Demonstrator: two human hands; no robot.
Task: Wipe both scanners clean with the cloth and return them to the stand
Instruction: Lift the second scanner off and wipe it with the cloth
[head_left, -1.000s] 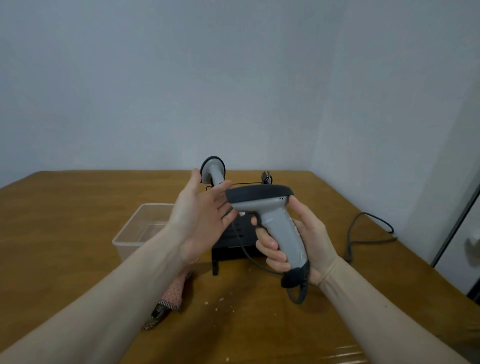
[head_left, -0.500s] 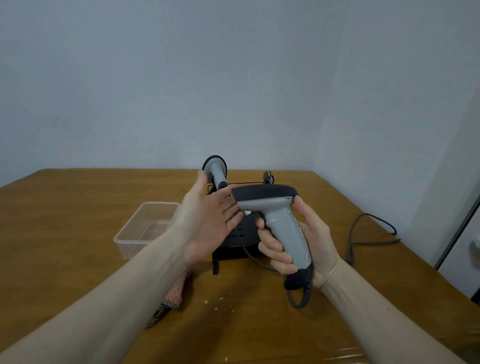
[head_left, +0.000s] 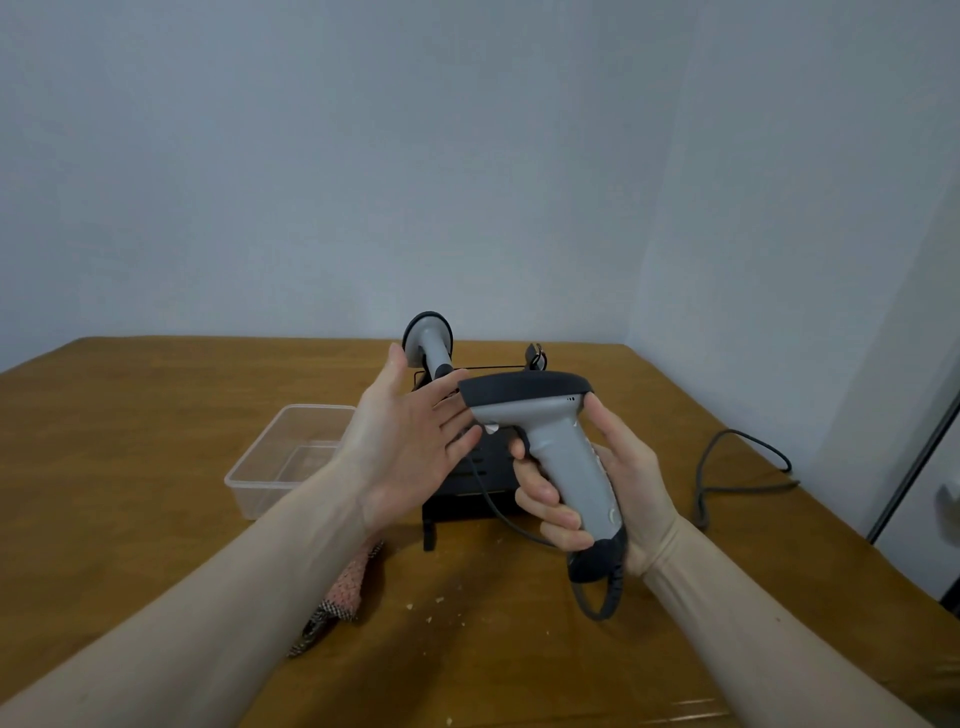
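My right hand (head_left: 608, 493) grips the handle of a grey scanner (head_left: 550, 431) with a black head, held upright above the table. My left hand (head_left: 410, 441) is open, palm up, with its fingertips touching the front of that scanner's head. Behind them stands the black stand (head_left: 462, 493), partly hidden by both hands. A second grey scanner (head_left: 428, 338) rests in the stand with its handle end pointing up. A pink and checked cloth (head_left: 343, 592) lies on the table under my left forearm.
A clear plastic tub (head_left: 270, 467) stands left of the stand. The held scanner's cable (head_left: 597, 597) loops below my right hand, and a dark cable (head_left: 727, 467) trails across the table's right side toward the wall. Crumbs lie on the wooden table (head_left: 130, 441).
My left hand has opened out slightly and stays against the scanner's head. The scanner in my right hand has shifted a little to the right.
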